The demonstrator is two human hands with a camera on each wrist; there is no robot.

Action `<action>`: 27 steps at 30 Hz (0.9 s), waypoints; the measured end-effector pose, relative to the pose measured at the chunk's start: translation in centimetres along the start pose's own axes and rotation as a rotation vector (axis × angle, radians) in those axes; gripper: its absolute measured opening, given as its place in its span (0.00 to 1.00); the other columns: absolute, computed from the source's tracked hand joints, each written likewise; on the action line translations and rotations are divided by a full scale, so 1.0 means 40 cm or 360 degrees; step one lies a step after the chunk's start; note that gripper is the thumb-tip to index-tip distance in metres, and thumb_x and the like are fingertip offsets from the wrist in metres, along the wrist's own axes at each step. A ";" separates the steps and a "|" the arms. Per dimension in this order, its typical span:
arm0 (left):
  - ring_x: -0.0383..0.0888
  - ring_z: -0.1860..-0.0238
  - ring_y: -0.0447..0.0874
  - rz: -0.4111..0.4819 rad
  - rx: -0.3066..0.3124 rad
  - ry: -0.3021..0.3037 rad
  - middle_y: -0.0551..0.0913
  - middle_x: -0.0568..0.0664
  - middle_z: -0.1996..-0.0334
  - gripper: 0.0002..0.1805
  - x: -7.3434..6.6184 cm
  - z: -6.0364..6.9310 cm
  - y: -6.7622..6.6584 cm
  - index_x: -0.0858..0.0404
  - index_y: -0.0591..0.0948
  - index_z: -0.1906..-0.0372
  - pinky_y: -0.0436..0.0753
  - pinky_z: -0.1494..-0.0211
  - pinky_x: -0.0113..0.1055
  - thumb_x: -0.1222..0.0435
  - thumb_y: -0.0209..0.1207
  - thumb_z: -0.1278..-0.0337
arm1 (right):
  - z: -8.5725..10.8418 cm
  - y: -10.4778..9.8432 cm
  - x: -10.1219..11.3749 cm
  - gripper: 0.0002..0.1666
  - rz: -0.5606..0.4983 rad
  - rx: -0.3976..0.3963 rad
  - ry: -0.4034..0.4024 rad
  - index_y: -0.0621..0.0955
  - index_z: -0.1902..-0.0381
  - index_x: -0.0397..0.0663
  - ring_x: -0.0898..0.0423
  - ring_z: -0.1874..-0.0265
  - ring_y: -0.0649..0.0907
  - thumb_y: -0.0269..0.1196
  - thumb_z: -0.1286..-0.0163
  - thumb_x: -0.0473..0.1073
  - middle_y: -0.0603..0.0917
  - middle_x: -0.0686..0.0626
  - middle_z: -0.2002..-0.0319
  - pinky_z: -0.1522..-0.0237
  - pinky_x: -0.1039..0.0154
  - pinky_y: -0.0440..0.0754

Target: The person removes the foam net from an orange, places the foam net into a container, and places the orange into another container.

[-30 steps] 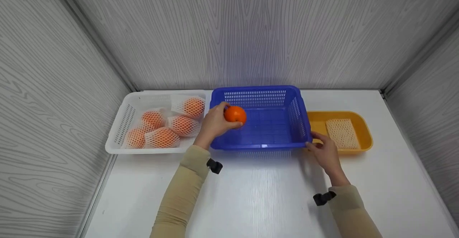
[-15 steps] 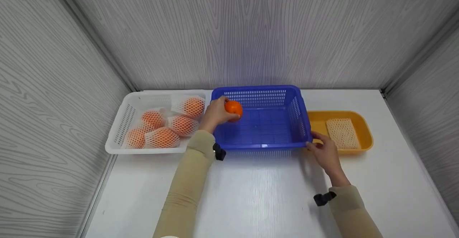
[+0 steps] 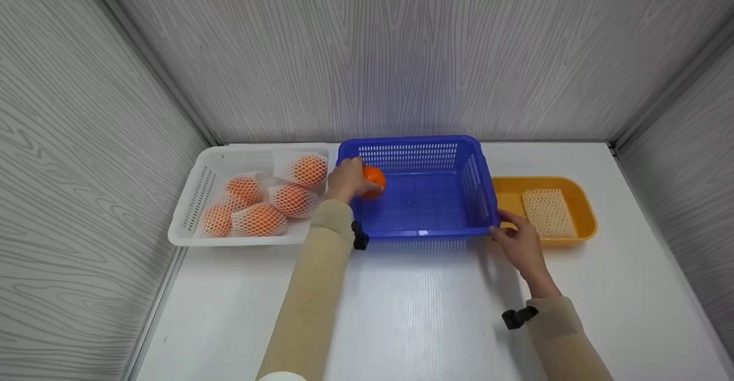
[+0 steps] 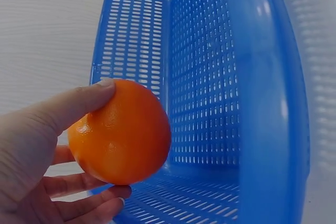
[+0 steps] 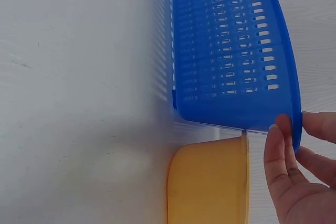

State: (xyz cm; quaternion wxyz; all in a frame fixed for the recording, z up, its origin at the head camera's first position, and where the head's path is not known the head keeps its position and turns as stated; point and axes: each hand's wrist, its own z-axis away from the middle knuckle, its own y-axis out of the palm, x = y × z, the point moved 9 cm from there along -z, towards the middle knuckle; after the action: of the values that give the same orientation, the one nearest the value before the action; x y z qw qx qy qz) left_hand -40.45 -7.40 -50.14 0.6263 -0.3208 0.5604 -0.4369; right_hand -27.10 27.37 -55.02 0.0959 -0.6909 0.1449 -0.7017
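My left hand point(image 3: 346, 179) holds a bare orange point(image 3: 374, 182) at the left side of the blue basket point(image 3: 427, 203). In the left wrist view the thumb lies on one side of the orange point(image 4: 128, 135) and curled fingers support the other. The basket's perforated walls are behind the fruit; whether it touches the floor I cannot tell. At the basket's front right corner, my right hand point(image 3: 520, 249) pinches the rim. Close up in the right wrist view, thumb and fingers of that hand point(image 5: 302, 187) lie on both sides of the rim.
On the left, a white basket point(image 3: 241, 242) contains several oranges in white foam nets point(image 3: 261, 220). A yellow tray point(image 3: 586, 220) with a flat foam net point(image 3: 549, 213) stands right of the blue basket. Panelled walls point(image 3: 401, 54) enclose the white table point(image 3: 424, 312).
The left hand has shifted slightly left and away from me with the orange, and appears lower in the blue basket. My right hand keeps its place on the rim.
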 end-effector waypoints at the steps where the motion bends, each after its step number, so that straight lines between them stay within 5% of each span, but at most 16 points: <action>1: 0.52 0.55 0.79 -0.0018 0.0000 -0.0003 0.80 0.56 0.52 0.40 -0.003 0.000 0.002 0.64 0.76 0.42 0.78 0.51 0.49 0.45 0.73 0.58 | 0.001 0.000 0.003 0.28 0.0004 0.0000 0.0000 0.71 0.34 0.31 0.49 0.60 0.83 0.61 0.31 0.32 0.75 0.33 0.41 0.59 0.64 0.84; 8: 0.53 0.55 0.79 -0.0059 0.0033 0.0032 0.81 0.55 0.53 0.38 -0.027 0.000 0.027 0.63 0.77 0.43 0.77 0.49 0.49 0.47 0.74 0.57 | 0.012 0.003 0.042 0.27 -0.0054 0.0019 -0.0013 0.69 0.36 0.24 0.37 0.57 0.82 0.59 0.31 0.27 0.74 0.27 0.42 0.60 0.63 0.84; 15: 0.53 0.54 0.79 -0.0107 0.0087 0.0021 0.82 0.55 0.53 0.34 -0.028 0.007 0.055 0.63 0.78 0.45 0.77 0.47 0.51 0.48 0.73 0.55 | 0.002 0.004 0.011 0.28 0.0007 0.0007 0.0002 0.71 0.35 0.29 0.49 0.61 0.83 0.61 0.31 0.32 0.75 0.32 0.41 0.59 0.62 0.84; 27: 0.55 0.51 0.79 -0.0123 0.0144 0.0011 0.80 0.59 0.51 0.33 -0.025 0.015 0.082 0.67 0.77 0.44 0.77 0.45 0.49 0.55 0.74 0.53 | -0.001 0.000 0.000 0.28 0.0026 -0.0023 -0.0010 0.71 0.34 0.31 0.51 0.62 0.83 0.62 0.31 0.32 0.76 0.33 0.42 0.63 0.70 0.82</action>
State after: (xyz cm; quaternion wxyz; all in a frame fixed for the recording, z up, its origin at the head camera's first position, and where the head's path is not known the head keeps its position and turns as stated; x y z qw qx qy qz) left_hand -39.24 -5.20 -52.55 0.6210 -0.3120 0.5293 -0.4867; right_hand -27.14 27.38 -55.00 0.0972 -0.6926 0.1554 -0.6977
